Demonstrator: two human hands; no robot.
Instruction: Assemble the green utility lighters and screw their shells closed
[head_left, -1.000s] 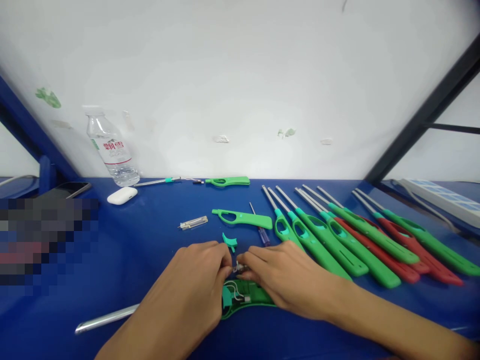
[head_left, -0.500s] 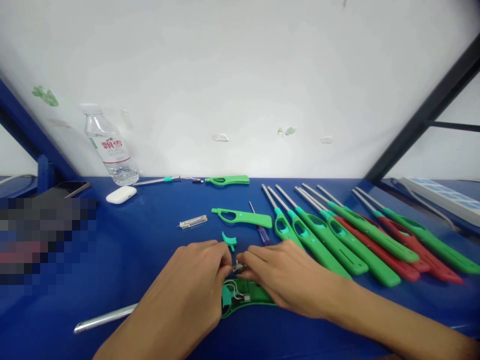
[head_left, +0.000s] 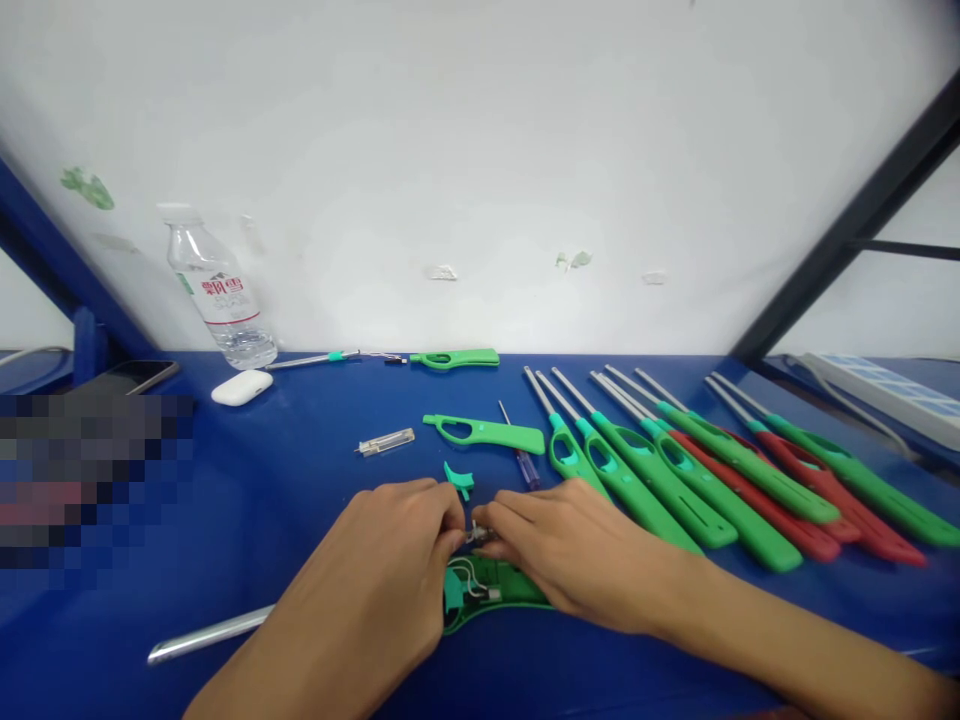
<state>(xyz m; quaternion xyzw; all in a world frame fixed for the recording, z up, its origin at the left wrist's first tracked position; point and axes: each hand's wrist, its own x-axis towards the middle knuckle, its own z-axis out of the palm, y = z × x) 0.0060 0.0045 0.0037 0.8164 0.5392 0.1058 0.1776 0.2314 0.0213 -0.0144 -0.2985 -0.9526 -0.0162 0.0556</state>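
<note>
My left hand [head_left: 390, 560] and my right hand [head_left: 570, 545] meet fingertip to fingertip over an opened green lighter body [head_left: 487, 590] near the front of the blue table [head_left: 300, 480]. Both pinch a small metal part [head_left: 477, 536] just above the body's white wires. The body's long metal tube [head_left: 210, 635] sticks out to the left under my left forearm. A small teal trigger piece [head_left: 459, 479] lies just beyond my fingers. A loose green handle half [head_left: 487, 434] and a small screwdriver [head_left: 521, 458] lie farther back.
Several assembled green and red long-nosed lighters [head_left: 712, 470] lie in a row at the right. At the back stand a water bottle [head_left: 217, 295], a white earbud case [head_left: 241, 387], a phone [head_left: 127, 376], another part-built lighter [head_left: 420, 359] and a clear tube [head_left: 386, 441]. A power strip [head_left: 885, 395] lies far right.
Nothing has visibly moved; both hands stay pinched on the small part over the open lighter body. Only the view has shifted a little.
</note>
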